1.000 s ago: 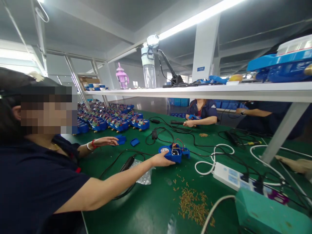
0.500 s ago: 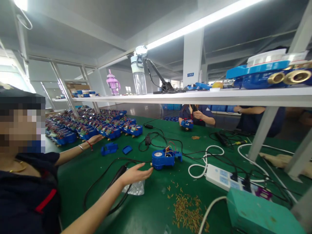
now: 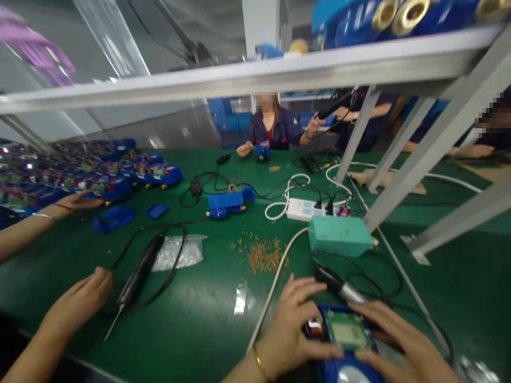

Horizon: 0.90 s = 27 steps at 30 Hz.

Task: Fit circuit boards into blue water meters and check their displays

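Note:
At the lower right I hold a blue water meter [image 3: 326, 367] with a green circuit board [image 3: 346, 331] and a small display showing on top. My left hand [image 3: 293, 324], with a gold bracelet and a ring, grips its left side, thumb along the front. Along its right side lies my right hand [image 3: 407, 346], fingers curved over the edge. Just behind the meter rests a black and silver electric screwdriver [image 3: 339, 284]. Loose brass-coloured screws [image 3: 265, 255] lie in a heap beyond my left hand.
A co-worker's hands [image 3: 80, 298] are at left, near another screwdriver [image 3: 139, 271] and a plastic bag [image 3: 179, 252]. Another blue meter [image 3: 225, 202] lies mid-table. A power strip [image 3: 301, 209], green box [image 3: 339, 234], cables and shelf posts [image 3: 435, 154] stand at right.
The view has swung downward and right, bringing my hands and the meter into sight. The left co-worker's near hand has drawn back from the mid-table meter, which now sits turned differently.

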Each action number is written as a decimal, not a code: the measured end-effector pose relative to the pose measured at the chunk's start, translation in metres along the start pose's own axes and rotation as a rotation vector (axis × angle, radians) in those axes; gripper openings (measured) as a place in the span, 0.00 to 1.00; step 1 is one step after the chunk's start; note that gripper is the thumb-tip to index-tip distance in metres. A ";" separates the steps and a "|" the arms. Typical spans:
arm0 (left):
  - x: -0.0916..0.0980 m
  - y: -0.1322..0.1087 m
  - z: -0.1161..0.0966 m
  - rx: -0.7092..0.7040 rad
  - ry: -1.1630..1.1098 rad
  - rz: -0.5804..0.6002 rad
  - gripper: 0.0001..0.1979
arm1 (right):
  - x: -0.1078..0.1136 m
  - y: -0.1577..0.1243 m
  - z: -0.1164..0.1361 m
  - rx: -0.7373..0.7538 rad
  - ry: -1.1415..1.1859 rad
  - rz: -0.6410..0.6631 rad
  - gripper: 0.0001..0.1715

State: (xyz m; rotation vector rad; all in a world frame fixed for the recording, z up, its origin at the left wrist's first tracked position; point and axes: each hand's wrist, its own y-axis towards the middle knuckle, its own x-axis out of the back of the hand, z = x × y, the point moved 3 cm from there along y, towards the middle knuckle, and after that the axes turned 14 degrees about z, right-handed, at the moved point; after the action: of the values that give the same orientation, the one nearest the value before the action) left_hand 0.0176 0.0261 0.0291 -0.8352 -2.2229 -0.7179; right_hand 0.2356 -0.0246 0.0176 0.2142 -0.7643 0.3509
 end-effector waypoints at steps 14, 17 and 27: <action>-0.019 0.021 0.002 0.088 -0.552 0.168 0.27 | 0.007 -0.004 0.014 -0.179 0.100 0.008 0.24; -0.021 0.020 0.002 0.116 -0.579 0.160 0.27 | 0.011 -0.011 0.008 -0.211 0.197 0.058 0.32; -0.022 0.019 0.005 0.131 -0.613 0.180 0.28 | 0.007 -0.020 0.013 -0.204 -0.069 0.011 0.32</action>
State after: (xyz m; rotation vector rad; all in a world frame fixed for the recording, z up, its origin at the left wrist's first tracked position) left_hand 0.0422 0.0342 0.0150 -1.2976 -2.6365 -0.2376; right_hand 0.2398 -0.0455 0.0299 0.0306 -0.8641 0.2748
